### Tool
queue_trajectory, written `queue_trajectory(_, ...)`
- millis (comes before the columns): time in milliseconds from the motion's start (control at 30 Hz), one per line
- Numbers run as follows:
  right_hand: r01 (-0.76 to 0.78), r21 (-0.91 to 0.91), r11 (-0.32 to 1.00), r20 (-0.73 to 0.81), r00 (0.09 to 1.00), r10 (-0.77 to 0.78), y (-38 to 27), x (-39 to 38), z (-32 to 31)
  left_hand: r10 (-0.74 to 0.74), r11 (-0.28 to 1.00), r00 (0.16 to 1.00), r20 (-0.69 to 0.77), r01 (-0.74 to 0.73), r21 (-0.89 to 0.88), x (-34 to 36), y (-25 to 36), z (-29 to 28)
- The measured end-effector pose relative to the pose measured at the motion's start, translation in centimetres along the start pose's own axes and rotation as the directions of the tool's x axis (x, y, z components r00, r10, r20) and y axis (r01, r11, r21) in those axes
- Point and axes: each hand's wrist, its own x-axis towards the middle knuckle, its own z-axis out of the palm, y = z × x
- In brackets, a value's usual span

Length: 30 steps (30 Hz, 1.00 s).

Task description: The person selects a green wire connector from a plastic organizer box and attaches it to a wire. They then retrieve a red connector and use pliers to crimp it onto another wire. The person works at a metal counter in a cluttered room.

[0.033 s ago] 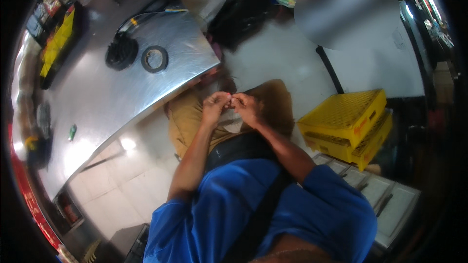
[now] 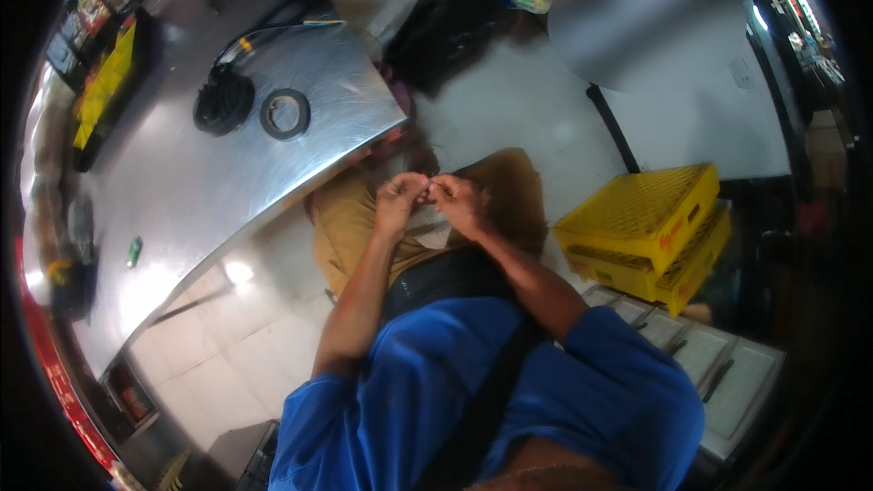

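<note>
Over my lap, my left hand (image 2: 398,200) and my right hand (image 2: 459,203) meet fingertip to fingertip, both closed in a pinch. A speck of red shows between the fingertips, too small to name. Below the hands, a pale, whitish piece (image 2: 431,229) lies against my brown trousers (image 2: 341,241). Left of my hands, on the metal table, lie a ring-shaped black roll of tape (image 2: 302,118) and a bundled coil of black cable (image 2: 221,102), with a lead running off toward the far side.
The shiny metal table (image 2: 232,186) has its edge close to my left knee. Two yellow crates (image 2: 637,218) are stacked on my right, on a white drawer-like unit (image 2: 741,395). A small green item (image 2: 135,252) and a yellow-and-black case (image 2: 105,95) are on the table's left side. A blurred grey disc (image 2: 646,23) covers the upper right.
</note>
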Motion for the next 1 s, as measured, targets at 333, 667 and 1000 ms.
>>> queue_trajectory(333,0.026,0.062,0.998,-0.033,0.999,-0.024,0.4,0.3,0.3,0.027,1.000,0.999,-0.040,-0.027,0.017,0.6,-0.4,-0.2)
queue_trajectory(667,-0.003,0.047,0.999,-0.018,1.000,0.004,0.8,0.4,0.0,-0.031,0.999,0.999,-0.011,0.031,0.033,0.4,-0.1,-0.3)
queue_trajectory(1000,-0.028,0.094,0.995,-0.060,0.998,0.033,0.1,0.1,0.3,-0.017,1.000,1.000,0.008,0.017,-0.024,0.4,-0.8,-0.4)
